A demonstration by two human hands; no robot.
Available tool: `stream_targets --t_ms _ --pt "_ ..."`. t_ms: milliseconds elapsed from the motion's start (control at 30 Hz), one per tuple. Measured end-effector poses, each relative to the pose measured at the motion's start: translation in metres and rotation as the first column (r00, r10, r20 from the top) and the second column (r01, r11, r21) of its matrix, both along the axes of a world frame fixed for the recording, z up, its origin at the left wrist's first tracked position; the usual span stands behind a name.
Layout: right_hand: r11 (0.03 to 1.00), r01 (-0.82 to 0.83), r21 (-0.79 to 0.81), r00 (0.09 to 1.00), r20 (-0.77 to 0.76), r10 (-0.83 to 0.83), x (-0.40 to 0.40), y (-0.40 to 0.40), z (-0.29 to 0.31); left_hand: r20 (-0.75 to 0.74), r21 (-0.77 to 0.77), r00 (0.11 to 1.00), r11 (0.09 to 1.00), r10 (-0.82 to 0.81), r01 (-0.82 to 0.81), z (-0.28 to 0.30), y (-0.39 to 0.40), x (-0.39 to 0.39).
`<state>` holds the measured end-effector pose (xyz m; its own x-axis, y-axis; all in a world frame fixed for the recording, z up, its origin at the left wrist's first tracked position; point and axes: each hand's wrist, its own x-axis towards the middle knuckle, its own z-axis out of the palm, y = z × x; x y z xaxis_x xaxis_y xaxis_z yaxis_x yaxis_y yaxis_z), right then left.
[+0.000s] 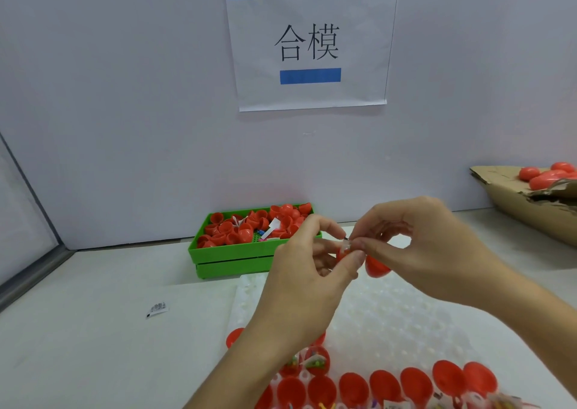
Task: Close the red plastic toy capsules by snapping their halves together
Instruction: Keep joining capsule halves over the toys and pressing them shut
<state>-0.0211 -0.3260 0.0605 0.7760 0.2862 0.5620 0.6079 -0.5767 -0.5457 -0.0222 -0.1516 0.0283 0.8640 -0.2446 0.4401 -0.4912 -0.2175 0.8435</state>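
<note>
- Our left hand (307,262) is raised above the white dimpled tray (387,312), its fingers curled round a red capsule half (341,254) of which only a sliver shows between thumb and fingers.
- Our right hand (427,246) meets it from the right, thumb and forefinger pinching a small clear packet (347,245) at the mouth of that half.
- A second red capsule half (376,266) shows just below the right hand's fingers; we cannot tell how it is held.
- On the near end of the white dimpled tray stand rows of open red capsule halves (384,386), several with small coloured toy pieces and packets inside.
- Behind the hands, against the wall, a green plastic bin (231,257) holds a heap of loose red capsule caps (249,226) with some paper slips among them.
- At far right a cardboard box (530,208) holds closed red capsules (546,174).
- A small printed sachet (157,309) lies alone on the table (109,330), left of the tray.
- A paper sign (309,41) with two black characters and blue tape hangs on the wall above.
</note>
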Motion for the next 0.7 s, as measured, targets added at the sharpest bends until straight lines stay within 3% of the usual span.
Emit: stream_targets --t_ms 367,433,500,600,633,700 --pt "0.998 -0.039 0.050 0.999 -0.011 0.040 0.001 0.000 0.000 -0.099 -0.186 0.993 0.982 -0.060 0.040 0.003 0.002 0.003" --pt "0.998 0.035 0.055 0.999 0.014 -0.036 0.005 -0.002 -0.001 -0.137 -0.246 0.989 0.969 -0.059 0.024 0.004 0.003 0.004" --pt "0.991 0.119 0.055 0.990 -0.079 -0.114 0.009 -0.009 -0.002 -0.174 -0.290 0.983 0.957 -0.053 0.001 0.006 0.004 0.004" --pt "0.995 -0.031 0.098 0.893 -0.444 0.072 0.011 -0.019 -0.001 -0.194 -0.314 0.980 0.949 -0.052 -0.012 0.006 0.005 0.005" --pt "0.988 -0.088 0.128 0.856 -0.498 0.141 0.010 -0.020 -0.001 -0.188 -0.303 0.981 0.953 -0.045 -0.014 0.006 0.005 0.005" --pt "0.980 -0.127 0.155 0.867 -0.463 0.185 0.011 -0.021 -0.002 -0.159 -0.259 0.987 0.966 -0.023 -0.019 0.004 0.005 0.006"
